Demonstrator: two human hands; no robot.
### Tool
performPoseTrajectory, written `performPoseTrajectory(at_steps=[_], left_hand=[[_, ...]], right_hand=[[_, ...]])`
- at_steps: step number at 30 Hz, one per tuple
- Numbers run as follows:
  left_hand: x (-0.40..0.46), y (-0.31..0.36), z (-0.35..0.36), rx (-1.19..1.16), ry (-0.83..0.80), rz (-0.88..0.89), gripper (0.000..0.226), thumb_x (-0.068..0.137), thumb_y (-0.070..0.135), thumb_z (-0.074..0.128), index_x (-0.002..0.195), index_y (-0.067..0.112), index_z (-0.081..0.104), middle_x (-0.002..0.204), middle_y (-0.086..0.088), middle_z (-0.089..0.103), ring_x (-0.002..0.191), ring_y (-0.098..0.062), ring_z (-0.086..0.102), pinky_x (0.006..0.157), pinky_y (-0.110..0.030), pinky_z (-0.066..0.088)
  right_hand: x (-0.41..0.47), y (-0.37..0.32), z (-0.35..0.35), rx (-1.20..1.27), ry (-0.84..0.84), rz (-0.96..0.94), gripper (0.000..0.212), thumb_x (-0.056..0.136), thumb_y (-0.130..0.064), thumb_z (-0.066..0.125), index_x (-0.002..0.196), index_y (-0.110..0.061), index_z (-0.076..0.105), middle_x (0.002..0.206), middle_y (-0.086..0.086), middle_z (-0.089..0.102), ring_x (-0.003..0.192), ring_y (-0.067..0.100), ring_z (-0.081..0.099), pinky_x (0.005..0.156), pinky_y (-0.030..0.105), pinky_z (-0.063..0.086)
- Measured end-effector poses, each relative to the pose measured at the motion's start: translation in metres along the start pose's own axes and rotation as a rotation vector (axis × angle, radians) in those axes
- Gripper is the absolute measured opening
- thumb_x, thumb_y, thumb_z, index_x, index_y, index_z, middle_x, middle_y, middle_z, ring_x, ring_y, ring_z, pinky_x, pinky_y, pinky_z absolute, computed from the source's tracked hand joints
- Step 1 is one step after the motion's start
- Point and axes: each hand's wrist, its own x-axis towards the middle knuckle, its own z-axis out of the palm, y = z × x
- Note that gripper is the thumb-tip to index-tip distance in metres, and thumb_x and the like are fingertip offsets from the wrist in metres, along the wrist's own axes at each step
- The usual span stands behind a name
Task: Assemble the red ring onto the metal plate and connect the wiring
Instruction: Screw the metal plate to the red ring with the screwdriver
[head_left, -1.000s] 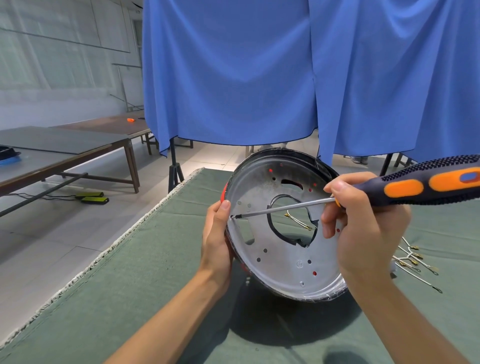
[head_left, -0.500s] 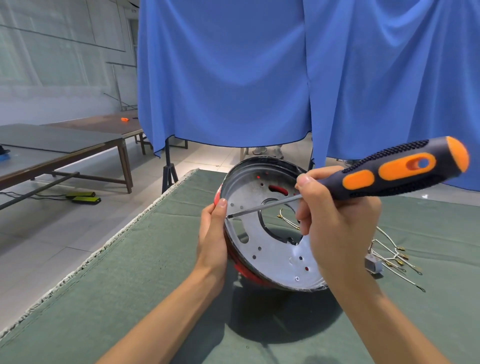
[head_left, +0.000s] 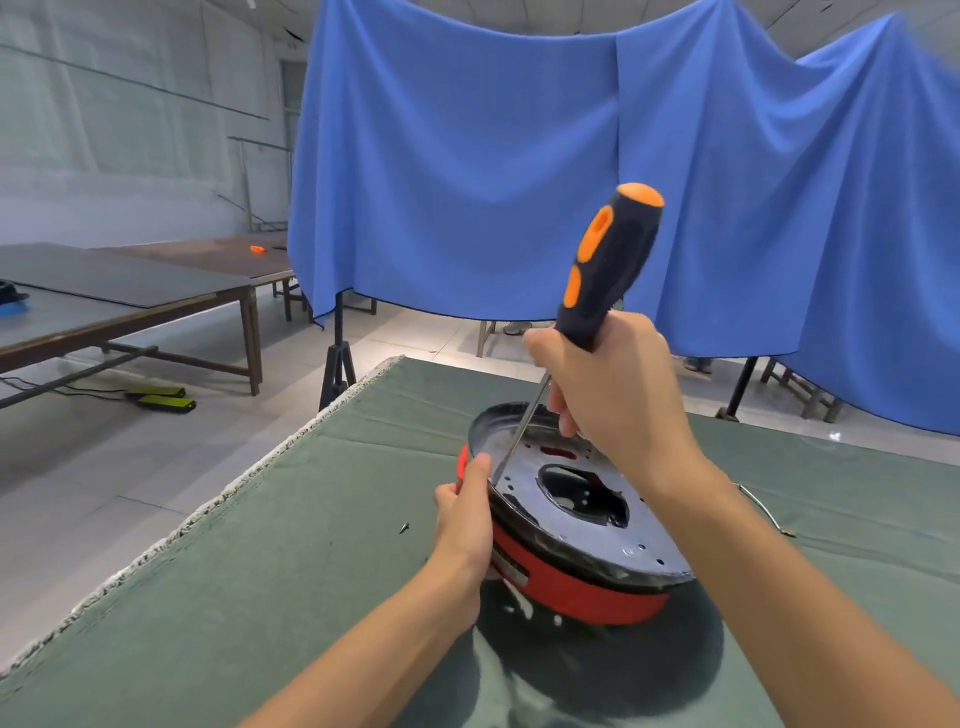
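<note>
Head view: green cloth (head_left: 260, 597) over the table, white fringe along its left edge. On it, near the middle, metal plate (head_left: 566, 499) seated on top of red ring (head_left: 576, 590), the pair tilted, near-left side raised off the cloth, far side low. Plate round, shiny, drilled with small holes, a large irregular opening at its centre and a red slot showing near the far rim.

Left hand (head_left: 465, 514) clasping the left edge of plate and ring, thumb on the plate's rim, fingers curled underneath against the red wall.

Right hand (head_left: 608, 395) wrapped round the lower part of the screwdriver (head_left: 602, 265), black handle with orange inserts standing nearly upright above the fist. Thin steel shaft slanting down and left from the fist, tip meeting the plate just beside the left thumb.

Small dark screw (head_left: 404, 527) lying loose on the cloth, left of the left hand. Wire (head_left: 763, 512) with a brass terminal trailing on the cloth right of the right forearm, mostly hidden by the arm.

Behind the table: blue curtain (head_left: 467, 182) hung across stands, tiled floor, long dark tables (head_left: 130, 291) at left with a small orange item on the far one, two yellow-green pedals (head_left: 161, 397) on the floor beneath.
</note>
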Motion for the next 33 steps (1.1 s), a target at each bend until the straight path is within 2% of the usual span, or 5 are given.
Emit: performPoseTrajectory(at_steps=[8, 16, 22, 30, 33], left_hand=[[-0.009, 0.029, -0.027, 0.671, -0.222, -0.155, 0.051, 0.090, 0.041, 0.026, 0.097, 0.000, 0.055, 0.071, -0.016, 0.071, 0.040, -0.024, 0.059, 0.051, -0.032, 0.056], [-0.008, 0.043, -0.038, 1.378, 0.198, 0.339, 0.032, 0.084, 0.041, 0.047, 0.064, 0.015, 0.050, 0.064, 0.002, 0.061, 0.066, -0.028, 0.059, 0.063, -0.029, 0.046], [-0.018, 0.045, -0.031, 1.207, 0.233, 0.776, 0.029, 0.084, 0.038, 0.058, 0.111, 0.029, 0.058, 0.102, 0.010, 0.063, 0.103, -0.016, 0.053, 0.072, -0.027, 0.034], [-0.019, 0.041, -0.021, 0.767, 0.091, 0.772, 0.010, 0.087, 0.026, 0.067, 0.080, 0.021, 0.072, 0.067, 0.007, 0.069, 0.071, -0.018, 0.066, 0.072, -0.035, 0.054], [-0.012, 0.040, -0.025, 0.830, -0.007, 0.822, 0.020, 0.093, 0.015, 0.056, 0.078, 0.014, 0.069, 0.073, -0.001, 0.071, 0.073, -0.022, 0.068, 0.071, -0.038, 0.054]], right_hand=[[0.017, 0.018, 0.010, 0.035, -0.104, 0.159, 0.032, 0.081, -0.020, 0.056, 0.072, 0.011, 0.055, 0.038, 0.001, 0.049, 0.028, 0.013, 0.042, 0.033, 0.016, 0.031], [0.012, 0.022, 0.019, -0.011, -0.157, 0.171, 0.032, 0.080, -0.023, 0.055, 0.073, 0.008, 0.055, 0.039, 0.005, 0.052, 0.029, 0.015, 0.044, 0.033, 0.020, 0.033], [0.014, 0.015, 0.023, -0.136, -0.158, 0.155, 0.031, 0.077, -0.033, 0.057, 0.069, -0.003, 0.061, 0.052, 0.010, 0.062, 0.047, 0.021, 0.050, 0.063, 0.045, 0.055], [0.012, 0.012, 0.022, -0.246, -0.151, 0.166, 0.040, 0.075, -0.060, 0.062, 0.059, -0.023, 0.058, 0.051, -0.015, 0.058, 0.060, 0.011, 0.057, 0.056, 0.031, 0.043], [0.020, 0.006, 0.012, 0.129, -0.257, 0.191, 0.018, 0.083, -0.043, 0.066, 0.086, -0.025, 0.065, 0.074, -0.018, 0.066, 0.074, 0.004, 0.064, 0.071, 0.029, 0.049]])
